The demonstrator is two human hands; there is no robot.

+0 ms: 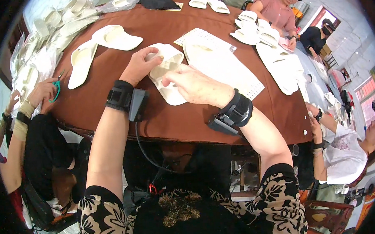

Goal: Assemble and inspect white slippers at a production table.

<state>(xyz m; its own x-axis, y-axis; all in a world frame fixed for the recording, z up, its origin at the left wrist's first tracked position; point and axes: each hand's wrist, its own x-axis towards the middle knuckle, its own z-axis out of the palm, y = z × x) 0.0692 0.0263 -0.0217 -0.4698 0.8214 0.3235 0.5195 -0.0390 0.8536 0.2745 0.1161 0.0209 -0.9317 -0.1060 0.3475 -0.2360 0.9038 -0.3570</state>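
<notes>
In the frame's upper middle, the left hand (141, 65) gripped a white slipper (171, 56); the right hand (196, 84) curled over it, its hold impossible to tell.

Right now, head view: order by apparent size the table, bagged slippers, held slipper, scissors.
1. Table
2. Bagged slippers, counted as one pile
3. Held slipper
4. Scissors, partly hidden

Apparent size only; distances differ.

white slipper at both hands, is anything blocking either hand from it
Nothing visible stands in the way: the left hand is directly on the white slipper, and the right hand is at its near part.
</notes>
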